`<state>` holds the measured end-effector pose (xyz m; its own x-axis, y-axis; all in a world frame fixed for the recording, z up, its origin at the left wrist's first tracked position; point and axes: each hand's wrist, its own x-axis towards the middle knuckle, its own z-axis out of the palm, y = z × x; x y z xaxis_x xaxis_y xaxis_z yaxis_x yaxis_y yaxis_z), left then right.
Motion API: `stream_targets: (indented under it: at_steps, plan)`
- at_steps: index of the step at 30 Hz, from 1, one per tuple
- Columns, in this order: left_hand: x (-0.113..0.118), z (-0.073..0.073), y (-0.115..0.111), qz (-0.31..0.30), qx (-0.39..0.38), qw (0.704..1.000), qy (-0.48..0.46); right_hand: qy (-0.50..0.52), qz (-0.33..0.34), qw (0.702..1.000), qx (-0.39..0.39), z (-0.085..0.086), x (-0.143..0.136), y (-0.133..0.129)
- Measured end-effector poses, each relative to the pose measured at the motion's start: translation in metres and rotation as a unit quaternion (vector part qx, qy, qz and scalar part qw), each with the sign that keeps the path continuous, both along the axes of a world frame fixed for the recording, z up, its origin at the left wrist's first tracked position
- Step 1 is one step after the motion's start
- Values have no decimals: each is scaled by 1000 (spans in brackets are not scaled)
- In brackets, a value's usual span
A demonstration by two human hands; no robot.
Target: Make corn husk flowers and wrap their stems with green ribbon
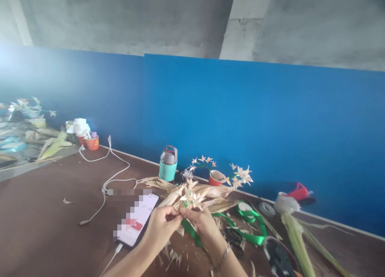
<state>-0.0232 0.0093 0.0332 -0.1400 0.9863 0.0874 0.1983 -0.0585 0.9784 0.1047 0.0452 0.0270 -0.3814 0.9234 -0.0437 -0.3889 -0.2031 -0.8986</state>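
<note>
Running across the frame's middle, a blue partition (255, 128) backs the brown table (60, 213), and the taller items sit along its foot, perhaps to leave the front free for working. Dry husks (216, 191) lie heaped at lower centre, within easy reach, it seems. Below them, both hands meet: the left hand (162, 225) has thumb and fingers pinched together, and the right hand (204, 223) closes in from the other side, its fingertips nearly touching the left's. Between them they grip the cream flower spray (191, 197) just under its blossoms – likely so the petals stay uncrushed and the stem steady – though which fingertip bears on what is hidden.

Left of the hands, a phone (144, 219) lies flat, face up, probably so its screen can be read at a glance. A turquoise flask (167, 170) stands upright near the partition, its handle on top. Green ribbon (257, 239) loops loosely at lower right, and a green strip (191, 232) shows between the hands; whether the two join is unclear. An orange cup (214, 180) stands beside finished-looking blossoms (242, 174), apparently propping their stems. Smallest are husk scraps (173, 257) near the bottom edge.
</note>
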Motion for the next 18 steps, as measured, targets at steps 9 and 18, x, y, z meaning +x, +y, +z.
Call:
stream_targets:
  at_steps: [9, 18]
  plan:
    - [-3, -26, 2, 71, 226, 951, 196, -7, -60, 998, -11, -2, -6, 0]
    - [-1, -20, 3, 51, 270, 938, 211, -28, -72, 997, 6, 12, -2, -3]
